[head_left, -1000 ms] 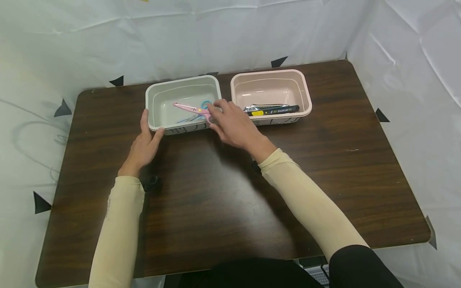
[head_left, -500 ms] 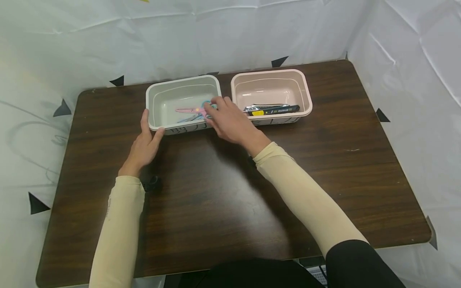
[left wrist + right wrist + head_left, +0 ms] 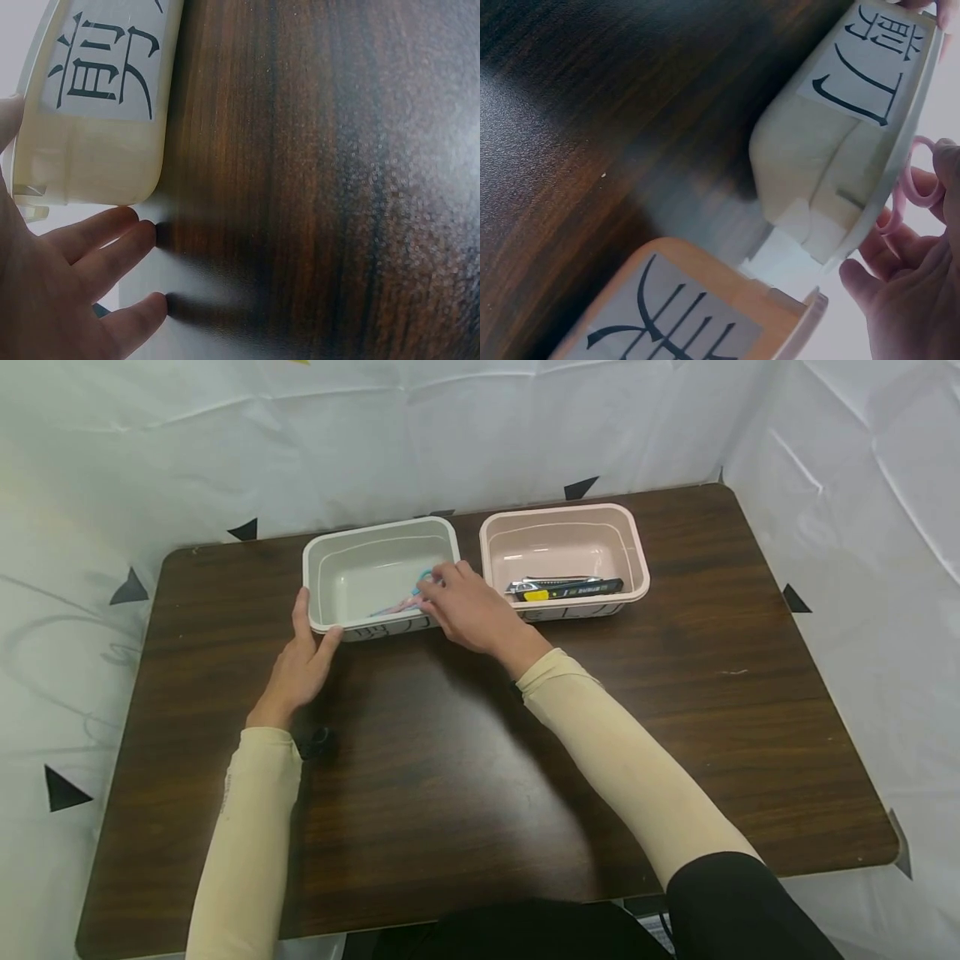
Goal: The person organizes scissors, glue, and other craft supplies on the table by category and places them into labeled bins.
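Note:
My left hand point(image 3: 294, 664) touches the near left corner of a pale green bin point(image 3: 367, 552), thumb on the front rim and fingers fairly straight along its end. Over the bin's right part, my right hand point(image 3: 476, 612) holds pink scissors by the handle loops point(image 3: 898, 201). Their blades point left, low inside the bin. Another pair, with blue handles point(image 3: 424, 576), lies in there, partly hidden by the pink pair and my fingers. A label with large black characters point(image 3: 105, 67) is on the bin's front.
To the right stands a pink bin point(image 3: 558, 539), also labelled in front. It holds a black and yellow utility knife point(image 3: 573, 591) and a silver one point(image 3: 551, 582). Both bins sit at the back of a dark wooden table point(image 3: 420, 777), with white sheeting point(image 3: 480, 435) behind.
My right hand has moved a little left and down, lowering the pink scissors into the green bin beside the blue-handled pair. The left hand has stayed at its corner.

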`<action>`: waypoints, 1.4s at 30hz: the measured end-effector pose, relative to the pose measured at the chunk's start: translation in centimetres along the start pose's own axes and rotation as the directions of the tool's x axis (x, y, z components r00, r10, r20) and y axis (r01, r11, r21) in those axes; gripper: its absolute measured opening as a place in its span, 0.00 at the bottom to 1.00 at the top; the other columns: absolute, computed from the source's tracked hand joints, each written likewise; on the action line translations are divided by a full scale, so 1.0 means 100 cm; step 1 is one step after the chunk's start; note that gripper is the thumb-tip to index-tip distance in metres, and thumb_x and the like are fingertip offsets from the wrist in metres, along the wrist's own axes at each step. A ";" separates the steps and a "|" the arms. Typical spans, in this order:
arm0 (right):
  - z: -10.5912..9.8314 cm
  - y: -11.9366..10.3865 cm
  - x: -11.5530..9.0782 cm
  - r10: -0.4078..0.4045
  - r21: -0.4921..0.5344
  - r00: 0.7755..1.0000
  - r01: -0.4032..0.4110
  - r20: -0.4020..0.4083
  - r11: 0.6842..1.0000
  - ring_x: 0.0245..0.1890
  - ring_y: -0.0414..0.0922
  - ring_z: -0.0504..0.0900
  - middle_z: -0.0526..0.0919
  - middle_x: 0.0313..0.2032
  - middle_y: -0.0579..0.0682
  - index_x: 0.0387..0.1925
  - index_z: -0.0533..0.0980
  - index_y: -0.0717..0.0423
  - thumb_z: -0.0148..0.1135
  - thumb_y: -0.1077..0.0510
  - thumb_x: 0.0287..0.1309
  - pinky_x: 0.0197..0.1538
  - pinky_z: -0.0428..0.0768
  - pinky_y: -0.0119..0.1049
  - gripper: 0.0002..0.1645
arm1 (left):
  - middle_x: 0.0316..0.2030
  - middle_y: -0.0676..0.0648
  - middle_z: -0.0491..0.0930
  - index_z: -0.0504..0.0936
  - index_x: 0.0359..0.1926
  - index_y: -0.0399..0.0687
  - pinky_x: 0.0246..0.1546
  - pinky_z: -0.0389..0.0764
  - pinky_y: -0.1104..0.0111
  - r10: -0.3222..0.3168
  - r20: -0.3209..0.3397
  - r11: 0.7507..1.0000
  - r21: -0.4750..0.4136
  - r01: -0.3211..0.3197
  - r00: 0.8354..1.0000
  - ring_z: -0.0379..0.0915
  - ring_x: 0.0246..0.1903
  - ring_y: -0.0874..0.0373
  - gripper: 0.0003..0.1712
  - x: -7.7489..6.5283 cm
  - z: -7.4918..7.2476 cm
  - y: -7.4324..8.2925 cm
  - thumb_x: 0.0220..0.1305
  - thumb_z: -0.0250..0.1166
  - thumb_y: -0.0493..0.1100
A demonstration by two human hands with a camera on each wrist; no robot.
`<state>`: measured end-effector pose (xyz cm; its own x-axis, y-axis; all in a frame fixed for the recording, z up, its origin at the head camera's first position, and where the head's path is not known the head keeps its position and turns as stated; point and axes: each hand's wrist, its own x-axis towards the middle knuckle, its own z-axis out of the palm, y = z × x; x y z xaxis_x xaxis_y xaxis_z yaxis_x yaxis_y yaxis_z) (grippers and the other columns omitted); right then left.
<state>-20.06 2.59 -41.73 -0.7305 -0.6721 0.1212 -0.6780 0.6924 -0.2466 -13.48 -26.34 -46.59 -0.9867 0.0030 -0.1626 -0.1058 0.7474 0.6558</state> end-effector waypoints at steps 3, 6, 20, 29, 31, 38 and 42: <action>0.002 0.001 0.002 -0.018 -0.001 1.000 0.018 -0.010 1.000 0.57 0.54 0.69 0.72 0.60 0.57 0.62 0.72 0.54 0.43 0.46 0.72 0.61 0.65 0.43 0.25 | 0.69 0.31 0.55 0.19 0.69 0.80 0.58 0.57 0.36 -0.003 0.002 1.000 0.002 0.003 1.000 0.60 0.62 0.31 0.45 0.000 0.000 -0.001 0.66 0.41 0.72; 0.003 0.003 0.004 -0.046 -0.006 0.999 0.046 -0.024 0.999 0.57 0.54 0.70 0.74 0.57 0.57 0.59 0.75 0.54 0.44 0.48 0.72 0.63 0.62 0.43 0.23 | 0.69 0.31 0.55 0.19 0.69 0.81 0.57 0.57 0.36 0.001 -0.001 1.000 0.002 -0.001 1.000 0.60 0.62 0.31 0.45 0.001 0.001 -0.002 0.66 0.41 0.72; 0.007 0.004 0.010 -0.039 -0.060 0.999 0.041 0.028 0.997 0.52 0.49 0.73 0.78 0.50 0.50 0.54 0.77 0.49 0.41 0.48 0.73 0.58 0.63 0.44 0.21 | 0.69 0.31 0.56 0.20 0.69 0.81 0.56 0.58 0.36 0.010 -0.003 1.000 0.000 -0.010 1.000 0.61 0.60 0.32 0.45 0.001 -0.001 -0.001 0.66 0.41 0.71; 0.007 0.002 0.008 -0.034 -0.087 0.999 0.038 0.038 0.995 0.50 0.48 0.74 0.80 0.47 0.48 0.49 0.79 0.48 0.41 0.48 0.73 0.56 0.64 0.44 0.21 | 0.68 0.28 0.56 0.22 0.71 0.75 0.57 0.58 0.37 0.050 -0.029 0.999 0.003 -0.050 0.998 0.61 0.60 0.30 0.45 0.000 0.001 -0.001 0.68 0.41 0.68; 0.007 0.002 0.008 -0.029 -0.090 0.999 0.033 0.043 0.995 0.50 0.48 0.74 0.80 0.47 0.48 0.50 0.78 0.48 0.41 0.47 0.73 0.58 0.64 0.44 0.21 | 0.67 0.28 0.57 0.22 0.72 0.75 0.56 0.59 0.37 0.053 -0.030 0.999 0.001 -0.053 0.998 0.61 0.60 0.30 0.45 0.000 0.001 -0.001 0.68 0.42 0.68; 0.008 0.003 0.007 -0.019 -0.111 0.999 0.023 0.036 0.994 0.50 0.47 0.74 0.80 0.48 0.46 0.50 0.78 0.45 0.40 0.46 0.73 0.58 0.63 0.46 0.21 | 0.68 0.29 0.56 0.22 0.71 0.76 0.56 0.58 0.37 0.056 -0.028 0.998 -0.003 -0.057 0.998 0.61 0.60 0.30 0.44 0.000 0.001 -0.001 0.68 0.42 0.68; 0.009 0.003 0.006 -0.027 -0.108 0.999 0.028 0.019 0.994 0.49 0.47 0.74 0.80 0.47 0.46 0.49 0.78 0.45 0.40 0.46 0.73 0.58 0.63 0.46 0.21 | 0.67 0.28 0.57 0.22 0.71 0.76 0.56 0.59 0.37 0.058 -0.031 0.998 -0.002 -0.058 0.998 0.62 0.60 0.30 0.44 0.001 0.001 -0.002 0.68 0.42 0.68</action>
<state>-20.61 2.18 -42.55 -0.7106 -0.6951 0.1094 -0.7034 0.6973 -0.1381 -13.56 -26.39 -46.81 -0.9945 0.0254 -0.1011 -0.0486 0.7448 0.6655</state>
